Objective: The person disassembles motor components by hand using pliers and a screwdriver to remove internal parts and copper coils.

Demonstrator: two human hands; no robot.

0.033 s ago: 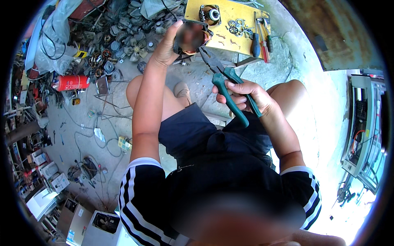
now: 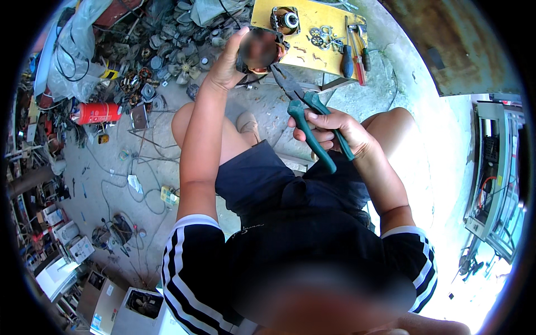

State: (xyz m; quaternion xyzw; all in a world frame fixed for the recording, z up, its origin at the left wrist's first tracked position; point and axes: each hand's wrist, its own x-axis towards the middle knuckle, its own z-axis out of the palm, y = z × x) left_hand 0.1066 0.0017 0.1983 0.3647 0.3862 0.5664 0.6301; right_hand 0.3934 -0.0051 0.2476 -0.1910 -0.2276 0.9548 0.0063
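My left hand (image 2: 226,67) grips a motor stator (image 2: 260,51) by its left side, at the near edge of the yellow table (image 2: 298,43). Copper-coloured windings show along the stator's rim, while its middle is blurred. In my right hand (image 2: 338,124) is a pair of pliers (image 2: 289,85) with green handles. The handles are spread apart, and the dark jaws point up and left, with their tips close to the stator's lower right. Whether the tips touch it, I cannot tell. Behind the stator, another motor part (image 2: 286,20) with a round shaft end lies on the table.
Small metal parts (image 2: 318,40) lie on the table, beside a blue-handled screwdriver (image 2: 347,61) and other hand tools. Heaped motor parts (image 2: 184,61) cover the floor at the far left, near a red cylinder (image 2: 99,113). Cables (image 2: 134,184) trail across the floor. A rusty metal panel (image 2: 452,44) stands at right.
The pliers' handles have shifted very slightly to the left with my right hand. My left hand and the stator look the same.
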